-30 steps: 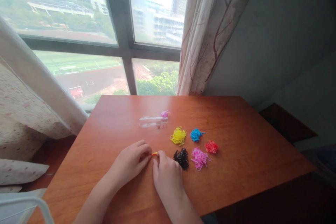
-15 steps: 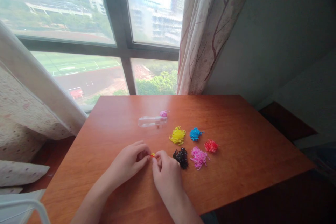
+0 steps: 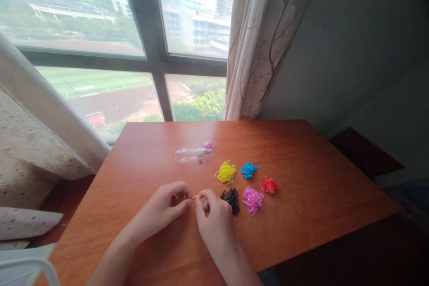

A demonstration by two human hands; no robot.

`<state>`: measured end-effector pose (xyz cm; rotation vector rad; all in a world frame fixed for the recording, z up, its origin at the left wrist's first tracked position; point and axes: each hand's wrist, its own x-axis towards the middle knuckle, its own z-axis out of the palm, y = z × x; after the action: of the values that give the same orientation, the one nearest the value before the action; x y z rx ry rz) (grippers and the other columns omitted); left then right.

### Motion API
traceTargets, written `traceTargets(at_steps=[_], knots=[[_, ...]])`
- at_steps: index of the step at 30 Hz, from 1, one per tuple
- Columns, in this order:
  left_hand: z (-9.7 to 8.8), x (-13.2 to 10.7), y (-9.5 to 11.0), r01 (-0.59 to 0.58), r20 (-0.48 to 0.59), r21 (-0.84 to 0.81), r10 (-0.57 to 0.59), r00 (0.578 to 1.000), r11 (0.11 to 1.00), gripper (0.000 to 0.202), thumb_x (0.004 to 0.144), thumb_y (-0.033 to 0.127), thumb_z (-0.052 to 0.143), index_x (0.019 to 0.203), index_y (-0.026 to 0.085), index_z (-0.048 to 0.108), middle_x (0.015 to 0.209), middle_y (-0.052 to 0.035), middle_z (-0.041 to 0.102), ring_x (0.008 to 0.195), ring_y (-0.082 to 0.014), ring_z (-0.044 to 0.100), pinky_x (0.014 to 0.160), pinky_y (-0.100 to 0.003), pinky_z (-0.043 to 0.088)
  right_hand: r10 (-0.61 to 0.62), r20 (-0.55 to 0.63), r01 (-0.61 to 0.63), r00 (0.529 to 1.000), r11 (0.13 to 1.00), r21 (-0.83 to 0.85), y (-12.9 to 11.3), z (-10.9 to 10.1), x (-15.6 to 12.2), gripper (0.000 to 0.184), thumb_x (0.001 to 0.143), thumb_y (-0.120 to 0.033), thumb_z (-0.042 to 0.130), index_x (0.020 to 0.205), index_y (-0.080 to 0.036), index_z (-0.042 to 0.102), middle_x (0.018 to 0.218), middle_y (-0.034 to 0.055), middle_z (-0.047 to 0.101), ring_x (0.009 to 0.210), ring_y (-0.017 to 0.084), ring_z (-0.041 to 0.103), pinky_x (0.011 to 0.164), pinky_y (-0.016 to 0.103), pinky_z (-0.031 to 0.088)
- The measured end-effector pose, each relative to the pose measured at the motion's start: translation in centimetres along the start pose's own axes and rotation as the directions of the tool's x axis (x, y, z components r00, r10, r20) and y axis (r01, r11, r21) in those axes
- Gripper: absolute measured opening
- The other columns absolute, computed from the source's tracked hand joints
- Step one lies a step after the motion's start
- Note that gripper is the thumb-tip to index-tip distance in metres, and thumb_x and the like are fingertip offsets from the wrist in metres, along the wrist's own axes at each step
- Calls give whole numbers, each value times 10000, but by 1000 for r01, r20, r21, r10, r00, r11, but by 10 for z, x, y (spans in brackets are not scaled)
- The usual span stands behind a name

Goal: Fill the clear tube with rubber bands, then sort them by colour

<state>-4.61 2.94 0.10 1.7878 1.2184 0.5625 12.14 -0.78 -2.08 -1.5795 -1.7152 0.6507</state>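
My left hand (image 3: 166, 208) and my right hand (image 3: 214, 221) meet near the front of the wooden table (image 3: 301, 214). Both pinch a small orange-yellow rubber band (image 3: 196, 197) between their fingertips. Just right of my right hand lies a black pile of bands (image 3: 231, 198). Beyond it lie a pink pile (image 3: 253, 199), a red pile (image 3: 268, 184), a yellow pile (image 3: 225, 172) and a blue pile (image 3: 248, 170).
A clear plastic bottle (image 3: 192, 155) lies on its side farther back, with a small pink clump (image 3: 208, 144) at its mouth. Behind the table are a window (image 3: 100, 44) and a patterned curtain (image 3: 261, 40). A white chair edge (image 3: 30, 268) shows at the lower left.
The hands have stayed together on the small band, with the fingers shifting slightly. The view has drifted a little; the piles have not moved.
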Motion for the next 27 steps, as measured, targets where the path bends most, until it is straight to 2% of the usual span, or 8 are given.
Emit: traceTargets(at_steps=[3, 9, 20, 27], knots=[[1, 0, -2, -3, -1, -8, 3, 1000, 1000, 108, 840, 213, 531, 821, 160, 624, 718, 16, 598, 637, -120, 482, 590, -222, 393, 19, 11, -19, 1000, 1000, 2, 0, 1, 0, 127, 872, -163, 552, 941, -196, 653, 590, -28, 635, 563, 151, 620, 561, 225, 344], [2, 1, -3, -15, -5, 5, 15, 1000, 1000, 105, 829, 197, 528, 812, 159, 625, 721, 16, 600, 642, -121, 491, 596, -220, 398, -19, 12, 19, 1000, 1000, -3, 1, 2, -1, 143, 894, -148, 526, 853, -195, 654, 684, -2, 679, 635, 147, 649, 593, 213, 366], [4, 2, 9, -41, -36, 74, 44, 998, 996, 156, 838, 255, 531, 816, 160, 653, 706, 3, 600, 629, -124, 480, 581, -215, 390, -72, 20, 75, 997, 980, -183, 0, 1, -3, 155, 883, -128, 522, 831, -205, 646, 722, 6, 691, 662, 148, 649, 595, 220, 353], [4, 3, 7, -66, -21, 99, 68, 997, 993, 171, 842, 234, 515, 809, 166, 669, 727, -6, 619, 640, -128, 501, 596, -221, 397, -88, 99, 110, 991, 964, -242, -1, 0, -3, 152, 862, -99, 545, 846, -205, 653, 771, 15, 711, 720, 160, 664, 620, 225, 363]])
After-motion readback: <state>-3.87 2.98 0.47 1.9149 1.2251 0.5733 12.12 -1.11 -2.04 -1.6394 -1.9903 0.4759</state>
